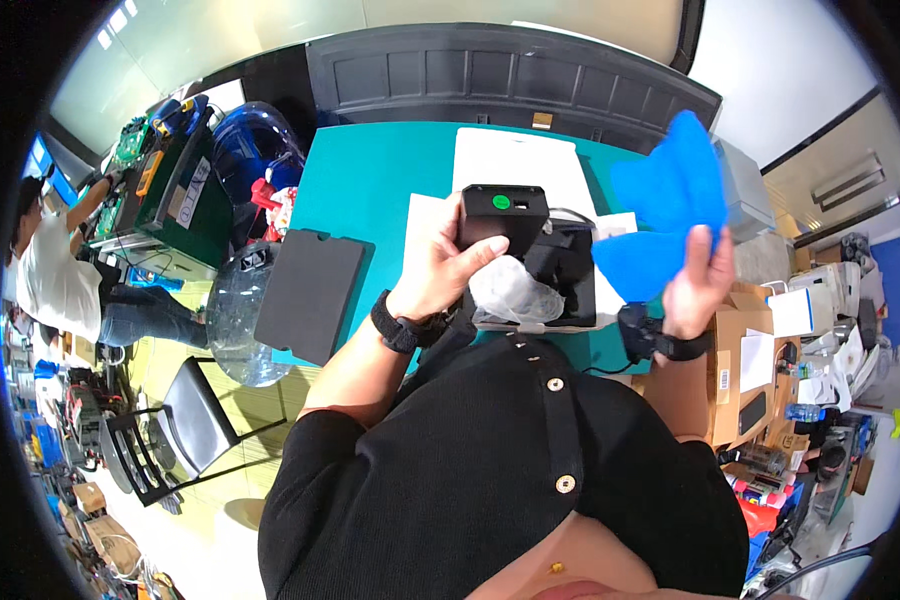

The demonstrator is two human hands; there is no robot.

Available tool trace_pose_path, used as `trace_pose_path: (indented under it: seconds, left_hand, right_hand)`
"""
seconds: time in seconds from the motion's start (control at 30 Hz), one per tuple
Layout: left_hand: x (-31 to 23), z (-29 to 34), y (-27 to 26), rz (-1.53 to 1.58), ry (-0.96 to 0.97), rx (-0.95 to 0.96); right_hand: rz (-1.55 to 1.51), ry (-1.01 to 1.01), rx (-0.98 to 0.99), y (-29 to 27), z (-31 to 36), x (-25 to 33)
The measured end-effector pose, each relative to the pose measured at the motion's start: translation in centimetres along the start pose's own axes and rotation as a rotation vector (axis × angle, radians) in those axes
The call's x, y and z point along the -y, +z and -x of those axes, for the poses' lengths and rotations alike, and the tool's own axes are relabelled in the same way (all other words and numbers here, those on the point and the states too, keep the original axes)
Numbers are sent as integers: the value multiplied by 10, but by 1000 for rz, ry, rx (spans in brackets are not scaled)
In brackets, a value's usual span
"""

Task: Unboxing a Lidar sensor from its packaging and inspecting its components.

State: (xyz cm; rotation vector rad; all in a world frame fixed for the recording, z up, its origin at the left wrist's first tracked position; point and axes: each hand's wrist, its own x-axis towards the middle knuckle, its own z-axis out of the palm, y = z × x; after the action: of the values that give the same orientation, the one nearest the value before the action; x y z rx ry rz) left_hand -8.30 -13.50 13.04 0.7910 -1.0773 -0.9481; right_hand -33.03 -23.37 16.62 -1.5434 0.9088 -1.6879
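My left hand [432,268] is closed round a small black box-shaped device [505,222], which has a round green sticker and a port on its side. In my right hand [698,288], a bright blue cloth [675,190] is gripped by its lower edge and held up off the table. Below the device stands an open box with black padding [578,250] inside. A crumpled clear plastic bag [513,292] lies at its near end, partly covering the contents. A dark cable [570,213] shows beside the device. Flat on the table, to the left, is a black foam sheet [312,292].
The green tabletop [385,165] carries a white board [520,158] and backs onto a grey panel [450,75]. Cardboard boxes [732,330] stand at right. A large clear bottle [245,320] and a black chair [195,415] are at left, where another person [60,270] works.
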Motion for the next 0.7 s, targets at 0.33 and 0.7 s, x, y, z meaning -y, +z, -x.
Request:
trace_pose_path:
  seconds: [0.33,0.7]
  left_hand:
    - [-11,-4,31,-83,32,-99]
    - [-27,4,33,-366,299,-75]
  right_hand:
    - [-26,-169,521,64,41,2]
    - [-198,-50,416,56,48,-2]
